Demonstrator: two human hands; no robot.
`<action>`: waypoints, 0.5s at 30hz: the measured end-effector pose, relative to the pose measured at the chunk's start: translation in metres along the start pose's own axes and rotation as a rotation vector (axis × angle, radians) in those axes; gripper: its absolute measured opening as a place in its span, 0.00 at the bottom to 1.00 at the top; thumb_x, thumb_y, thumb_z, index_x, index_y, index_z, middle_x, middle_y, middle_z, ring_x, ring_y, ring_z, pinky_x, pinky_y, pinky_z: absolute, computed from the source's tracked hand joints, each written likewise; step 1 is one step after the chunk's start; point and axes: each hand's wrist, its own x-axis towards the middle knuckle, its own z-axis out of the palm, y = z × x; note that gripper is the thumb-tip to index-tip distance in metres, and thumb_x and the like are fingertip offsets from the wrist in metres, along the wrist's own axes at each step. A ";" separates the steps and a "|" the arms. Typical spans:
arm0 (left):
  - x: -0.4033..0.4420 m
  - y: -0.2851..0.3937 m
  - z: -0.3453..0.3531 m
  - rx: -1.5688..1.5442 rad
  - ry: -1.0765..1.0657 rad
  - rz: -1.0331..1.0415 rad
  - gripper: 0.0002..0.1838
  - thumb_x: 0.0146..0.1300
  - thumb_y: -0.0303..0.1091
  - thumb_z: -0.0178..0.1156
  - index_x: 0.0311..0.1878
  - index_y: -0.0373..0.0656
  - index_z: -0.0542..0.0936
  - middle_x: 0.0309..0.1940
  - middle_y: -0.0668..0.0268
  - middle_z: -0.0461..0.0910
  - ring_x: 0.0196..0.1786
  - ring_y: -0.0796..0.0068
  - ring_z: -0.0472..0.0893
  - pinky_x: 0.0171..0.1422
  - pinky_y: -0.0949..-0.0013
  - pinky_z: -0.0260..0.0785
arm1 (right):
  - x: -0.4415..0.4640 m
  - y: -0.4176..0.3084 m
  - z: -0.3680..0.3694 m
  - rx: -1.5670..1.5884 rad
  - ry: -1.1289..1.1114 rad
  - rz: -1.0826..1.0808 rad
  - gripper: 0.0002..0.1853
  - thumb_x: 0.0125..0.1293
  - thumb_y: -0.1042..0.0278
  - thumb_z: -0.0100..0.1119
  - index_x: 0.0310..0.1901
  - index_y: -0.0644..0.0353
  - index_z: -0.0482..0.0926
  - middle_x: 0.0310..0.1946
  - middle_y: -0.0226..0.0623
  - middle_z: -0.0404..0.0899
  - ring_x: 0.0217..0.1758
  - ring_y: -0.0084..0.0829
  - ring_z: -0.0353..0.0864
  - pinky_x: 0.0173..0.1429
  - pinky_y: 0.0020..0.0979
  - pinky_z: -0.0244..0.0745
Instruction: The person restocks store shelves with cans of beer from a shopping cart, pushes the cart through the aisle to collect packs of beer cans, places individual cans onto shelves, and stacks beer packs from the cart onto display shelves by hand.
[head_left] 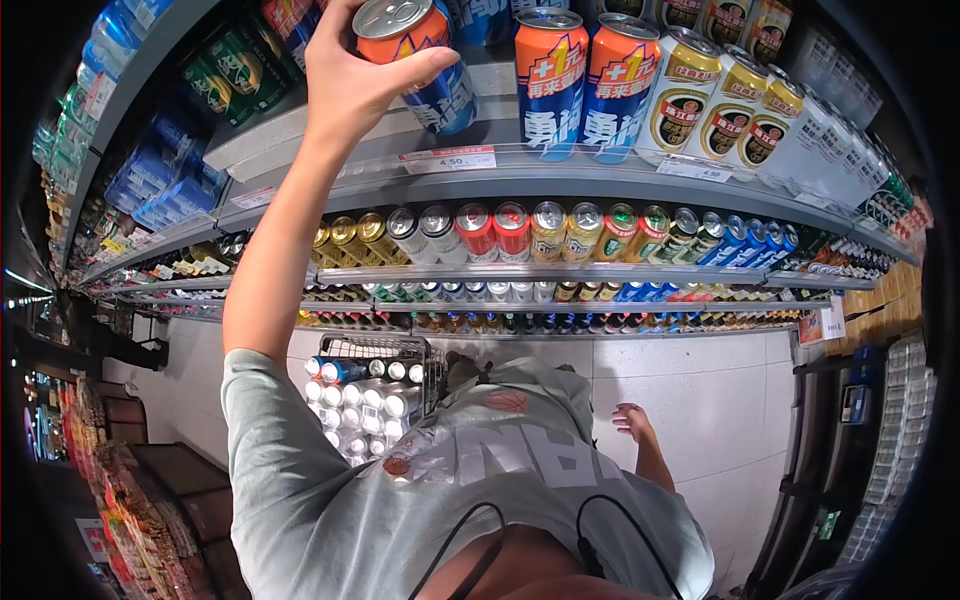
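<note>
My left hand (352, 75) is raised to the upper shelf, its thumb and fingers wrapped round an orange and blue beer can (442, 105). The can is upright, slightly tilted in view, just behind the shelf's front edge. To its right stand two like orange and blue cans (552, 85), then a row of white and gold cans (685, 95). A price label (450, 160) is fixed to the shelf edge below the held can. Down by my side hangs my right hand (630, 422), with nothing in it and its fingers loosely apart.
A wire shopping cart (425, 350) loaded with several cans stands at my left side. Lower shelves (560, 273) carry rows of coloured cans. Shrink-wrapped packs (165, 180) sit at the upper left. Stacked goods (890, 440) line the right, and display bins (180, 470) the left.
</note>
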 end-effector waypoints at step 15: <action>-0.008 -0.002 0.057 -0.030 -0.070 -0.236 0.41 0.42 0.45 0.80 0.55 0.30 0.73 0.45 0.56 0.82 0.48 0.71 0.81 0.55 0.68 0.74 | -0.004 0.059 0.030 0.170 0.025 0.106 0.17 0.68 0.57 0.48 0.56 0.49 0.74 0.45 0.34 0.80 0.46 0.35 0.80 0.51 0.44 0.71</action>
